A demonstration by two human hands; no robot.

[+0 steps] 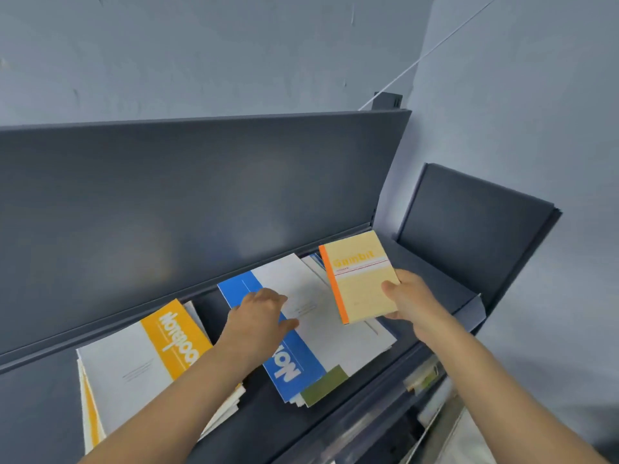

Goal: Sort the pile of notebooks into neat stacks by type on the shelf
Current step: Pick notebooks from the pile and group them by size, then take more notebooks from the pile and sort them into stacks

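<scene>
My right hand [407,303] grips a small cream notebook [360,279] with an orange spine by its right edge, lifted above the pile. My left hand [259,316] rests with curled fingers on the top blue-and-white notebook [311,316] of the loose pile in the middle of the dark shelf [435,262]. A green notebook corner [325,385] sticks out under that pile. At the left lies a stack of yellow-and-white notebooks [144,360], partly hidden by my left forearm.
The shelf has a tall dark back panel [201,202] and a raised side panel [469,229] at the right. A bare strip of shelf lies right of the pile. Lower shelves with paper goods [425,376] show at the bottom right.
</scene>
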